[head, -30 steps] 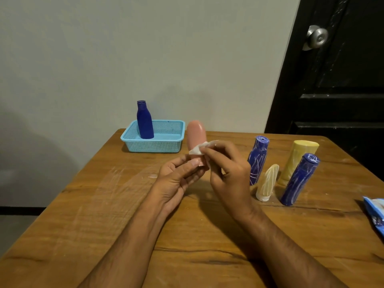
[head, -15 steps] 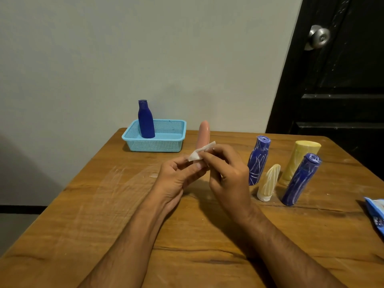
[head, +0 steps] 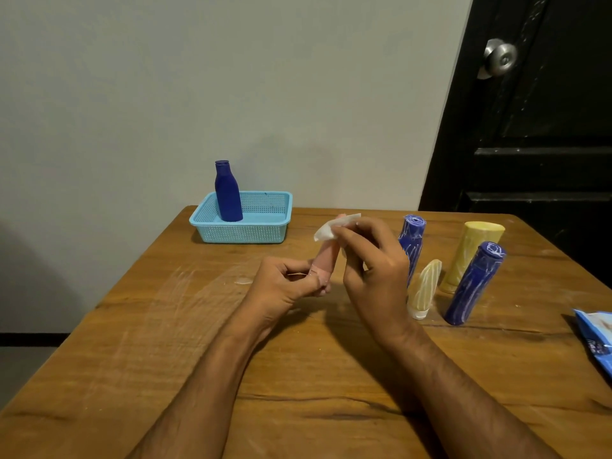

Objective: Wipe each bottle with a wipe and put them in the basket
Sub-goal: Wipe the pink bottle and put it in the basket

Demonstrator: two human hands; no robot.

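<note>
Left hand: the left hand (head: 281, 286) is raised just above the worn wooden table (head: 165, 326), fingers curled, pinching the lower end of a slim pink plastic bottle (head: 326, 260) between thumb and fingertips.
Pink bottle: it is held off the table and tilted, its top leaning up and to the right, toward the other hand; the lower end is hidden among the left fingers.
Right hand: the right hand (head: 374, 266) is held upright beside the bottle with its back to the camera, fingers bent, pinching a small white wipe (head: 332, 226) against the bottle's upper end.
Wipe: it covers the top of the pink bottle, with one corner sticking up to the right.
Forearms: both reach in from the bottom edge and converge at mid-table.
Basket: a light blue perforated plastic basket (head: 245, 231) sits at the table's far left edge, near the wall; inside it, at the left, a dark blue plastic bottle (head: 228, 193) stands upright.
Waiting bottles: to the right of the right hand stand two blue bottles with white streaks, one farther back (head: 412, 240) and one nearer (head: 473, 284), a yellow bottle (head: 470, 256) behind them, and a small cream tube (head: 424, 293) standing on its white cap.
Right edge: a blue packet (head: 596, 339) lies partly out of view.
Background: a pale wall and a black door (head: 536, 127) with a metal knob (head: 500, 58).
</note>
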